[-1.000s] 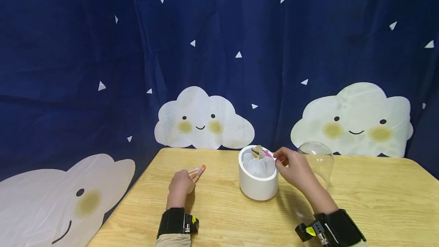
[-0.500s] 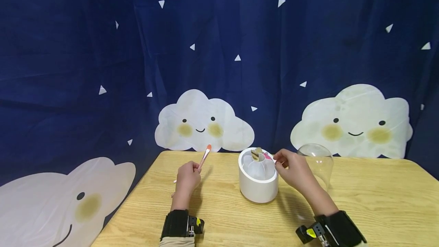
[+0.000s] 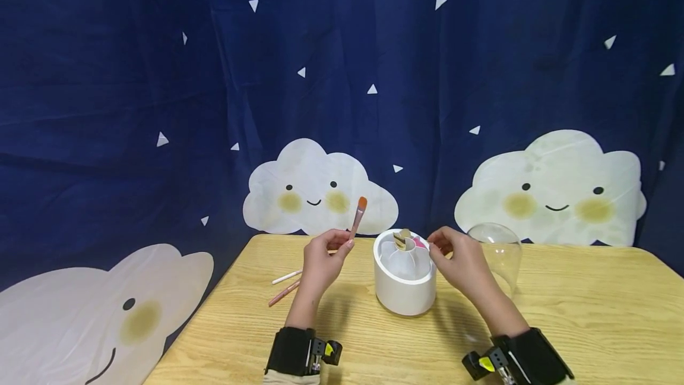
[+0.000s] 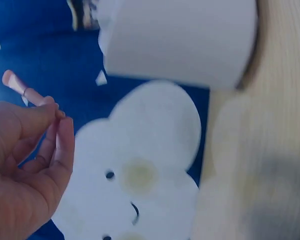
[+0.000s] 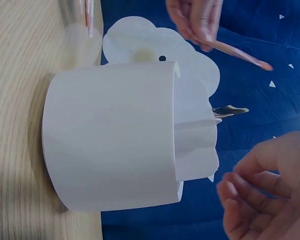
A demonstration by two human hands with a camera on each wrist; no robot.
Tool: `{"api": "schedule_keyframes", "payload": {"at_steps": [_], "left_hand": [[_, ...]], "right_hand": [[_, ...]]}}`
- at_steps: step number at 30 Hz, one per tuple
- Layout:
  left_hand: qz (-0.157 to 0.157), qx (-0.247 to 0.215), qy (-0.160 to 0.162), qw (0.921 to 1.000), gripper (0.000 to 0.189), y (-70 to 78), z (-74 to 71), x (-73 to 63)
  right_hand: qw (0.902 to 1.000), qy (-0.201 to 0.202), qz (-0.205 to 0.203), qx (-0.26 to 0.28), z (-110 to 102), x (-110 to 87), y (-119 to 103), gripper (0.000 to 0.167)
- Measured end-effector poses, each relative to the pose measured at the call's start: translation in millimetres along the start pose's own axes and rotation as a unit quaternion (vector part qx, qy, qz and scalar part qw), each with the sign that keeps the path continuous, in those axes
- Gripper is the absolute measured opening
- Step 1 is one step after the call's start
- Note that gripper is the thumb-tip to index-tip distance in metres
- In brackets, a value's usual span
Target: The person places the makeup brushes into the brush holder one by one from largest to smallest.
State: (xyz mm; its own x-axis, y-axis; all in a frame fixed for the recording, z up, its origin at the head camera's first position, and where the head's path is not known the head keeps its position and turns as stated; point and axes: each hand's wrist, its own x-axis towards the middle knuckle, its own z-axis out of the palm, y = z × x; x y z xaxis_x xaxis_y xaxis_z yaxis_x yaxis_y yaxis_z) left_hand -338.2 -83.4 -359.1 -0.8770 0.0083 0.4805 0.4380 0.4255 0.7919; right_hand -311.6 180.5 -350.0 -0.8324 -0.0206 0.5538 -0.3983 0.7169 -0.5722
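Note:
My left hand (image 3: 322, 259) pinches a makeup brush (image 3: 358, 217) between thumb and fingers, its orange bristles pointing up. It is raised left of a round white organizer (image 3: 404, 293), which has a pale, petal-shaped divided insert (image 5: 196, 132). A gold-coloured piece (image 3: 402, 239) sticks up from the middle, and something pink (image 3: 419, 243) shows at the right of the insert. By the organizer's right rim is my right hand (image 3: 459, 258). In the right wrist view its fingers curl loosely beside the insert, with nothing visible between them.
On the wooden table (image 3: 588, 314) lie a thin white stick (image 3: 287, 277) and a pink handle (image 3: 284, 293), both partly behind the left forearm. A clear dome (image 3: 507, 254) stands behind the right hand. A blue cloud-print curtain (image 3: 342, 117) hangs at the back.
My left hand has lifted the makeup brush off the table and carried it up and right toward the organizer, uncovering the stick and handle. The right hand stays beside the rim.

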Motion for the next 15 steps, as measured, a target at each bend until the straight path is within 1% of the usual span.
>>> {"api": "schedule_keyframes", "payload": {"at_steps": [5, 8, 11, 15], "left_hand": [[0.023, -0.033, -0.036, 0.9986, 0.011, 24.5, 13.5, -7.4], [0.035, -0.039, -0.059, 0.9969, 0.012, 33.6, 24.4, -12.6], [0.043, -0.038, -0.079, 0.9953, 0.011, 38.0, 36.1, -16.5], [0.053, -0.036, -0.099, 0.993, 0.01, 38.9, 47.4, -20.6]], "right_hand": [[0.9986, 0.042, -0.015, 0.028, 1.3, 0.0, -3.8, 0.006], [0.9958, 0.06, -0.032, 0.06, 2.5, -0.9, -6.0, 0.009], [0.9924, 0.055, -0.044, 0.101, 2.8, -1.4, -8.9, 0.016], [0.9869, 0.032, -0.051, 0.15, 2.3, -1.7, -13.2, 0.02]]}}
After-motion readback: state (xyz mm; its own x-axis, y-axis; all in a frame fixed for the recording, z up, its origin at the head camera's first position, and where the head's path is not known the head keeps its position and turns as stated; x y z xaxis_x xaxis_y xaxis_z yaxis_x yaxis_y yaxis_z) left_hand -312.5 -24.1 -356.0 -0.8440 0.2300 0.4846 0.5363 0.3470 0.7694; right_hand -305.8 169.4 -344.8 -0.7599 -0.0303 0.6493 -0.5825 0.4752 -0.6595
